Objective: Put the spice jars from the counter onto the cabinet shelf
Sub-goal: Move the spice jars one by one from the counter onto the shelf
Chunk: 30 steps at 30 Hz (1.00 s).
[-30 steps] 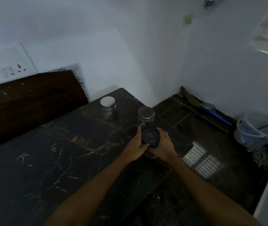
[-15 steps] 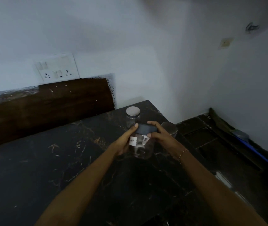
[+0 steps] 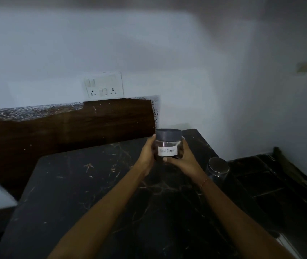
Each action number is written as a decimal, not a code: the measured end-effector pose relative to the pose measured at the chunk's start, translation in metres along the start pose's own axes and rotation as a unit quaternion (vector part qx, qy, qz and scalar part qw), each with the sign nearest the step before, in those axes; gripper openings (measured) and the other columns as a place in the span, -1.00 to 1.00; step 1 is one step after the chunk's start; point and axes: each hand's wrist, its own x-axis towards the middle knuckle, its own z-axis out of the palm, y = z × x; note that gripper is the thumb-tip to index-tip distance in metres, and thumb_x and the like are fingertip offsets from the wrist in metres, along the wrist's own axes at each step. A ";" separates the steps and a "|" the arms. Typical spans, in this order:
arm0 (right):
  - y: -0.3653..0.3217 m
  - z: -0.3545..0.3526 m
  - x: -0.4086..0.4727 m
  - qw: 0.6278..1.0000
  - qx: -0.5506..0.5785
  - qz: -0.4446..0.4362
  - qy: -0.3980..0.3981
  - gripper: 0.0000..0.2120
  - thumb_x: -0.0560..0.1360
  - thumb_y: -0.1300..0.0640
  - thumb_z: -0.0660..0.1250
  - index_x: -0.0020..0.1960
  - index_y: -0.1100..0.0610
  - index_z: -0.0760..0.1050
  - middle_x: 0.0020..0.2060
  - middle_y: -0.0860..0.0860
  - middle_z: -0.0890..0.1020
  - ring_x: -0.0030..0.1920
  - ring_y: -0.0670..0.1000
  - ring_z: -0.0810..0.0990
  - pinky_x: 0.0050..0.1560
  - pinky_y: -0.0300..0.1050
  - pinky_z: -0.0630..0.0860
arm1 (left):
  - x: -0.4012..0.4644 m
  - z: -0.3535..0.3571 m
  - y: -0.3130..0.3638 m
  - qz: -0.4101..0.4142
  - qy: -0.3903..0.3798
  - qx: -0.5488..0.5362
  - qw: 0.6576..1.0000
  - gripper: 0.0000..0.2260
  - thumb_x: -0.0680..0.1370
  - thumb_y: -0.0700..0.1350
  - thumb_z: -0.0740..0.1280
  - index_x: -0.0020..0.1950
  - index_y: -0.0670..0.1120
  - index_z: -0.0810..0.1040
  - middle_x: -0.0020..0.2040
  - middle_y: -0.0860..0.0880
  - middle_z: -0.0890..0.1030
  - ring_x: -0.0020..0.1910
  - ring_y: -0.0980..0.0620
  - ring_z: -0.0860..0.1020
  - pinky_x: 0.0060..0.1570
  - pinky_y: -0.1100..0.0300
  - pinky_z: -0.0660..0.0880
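Now both hands, left hand [image 3: 147, 153] and right hand [image 3: 183, 159], are gripping the black pepper jar [image 3: 168, 144] above the far counter [image 3: 96, 193]; carrying step, probably needing the unseen cabinet shelf found next.

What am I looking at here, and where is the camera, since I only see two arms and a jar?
No machine here: a person wears a camera on the head, looking forward and down, so you see their own arms. Both hands, the left hand and the right hand, hold a clear jar with a dark lid, upright, above the dark marble counter. Its white label seems to read "Black Pepper". Another jar with a metal lid stands on the counter at the right. On the wall behind is a switch panel. No cabinet shelf is in view.
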 end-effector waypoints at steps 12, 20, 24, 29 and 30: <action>-0.055 0.014 0.047 0.994 -0.023 -0.094 0.048 -0.27 0.33 0.06 0.51 0.37 -0.03 0.21 0.32 -0.05 0.40 0.26 -0.06 0.39 0.12 -0.27 0.45 | 0.002 -0.038 0.061 0.153 -0.015 0.092 0.984 -0.70 0.52 -0.26 0.28 0.24 -0.10 0.46 0.12 -0.03 0.59 0.11 0.06 0.57 0.09 0.17 0.54; -0.123 0.009 0.074 0.988 -0.042 -0.142 0.046 -0.33 0.40 0.12 0.44 0.42 -0.02 0.20 0.40 -0.02 0.38 0.35 0.01 0.39 0.22 -0.14 0.40 | 0.012 -0.038 0.126 0.235 0.066 0.101 0.964 -0.60 0.50 -0.21 0.35 0.32 -0.24 0.43 0.23 -0.17 0.56 0.21 -0.03 0.54 0.25 0.04 0.47; -0.155 0.005 0.086 0.980 -0.021 -0.183 0.074 -0.39 0.38 0.14 0.47 0.32 -0.07 0.26 0.36 -0.05 0.42 0.30 -0.07 0.42 0.10 -0.31 0.40 | 0.019 -0.033 0.161 0.292 0.075 0.101 0.948 -0.69 0.49 -0.21 0.36 0.23 -0.20 0.53 0.12 -0.06 0.62 0.01 0.18 0.61 -0.06 0.37 0.56; -0.200 -0.004 0.097 0.970 0.002 -0.223 0.094 -0.40 0.37 0.14 0.48 0.32 -0.06 0.32 0.33 -0.03 0.47 0.27 -0.09 0.46 0.08 -0.28 0.41 | 0.027 -0.020 0.207 0.344 0.086 0.094 0.930 -0.76 0.48 -0.17 0.38 0.15 -0.11 0.59 0.03 -0.03 0.65 -0.05 0.20 0.61 -0.20 0.47 0.52; -0.210 -0.007 0.099 0.967 0.003 -0.234 0.101 -0.38 0.36 0.15 0.48 0.34 -0.03 0.33 0.32 -0.01 0.49 0.28 -0.05 0.48 0.11 -0.24 0.42 | 0.029 -0.017 0.218 0.351 0.089 0.095 0.927 -0.75 0.48 -0.17 0.38 0.15 -0.13 0.59 0.05 -0.06 0.65 -0.04 0.17 0.61 -0.17 0.46 0.53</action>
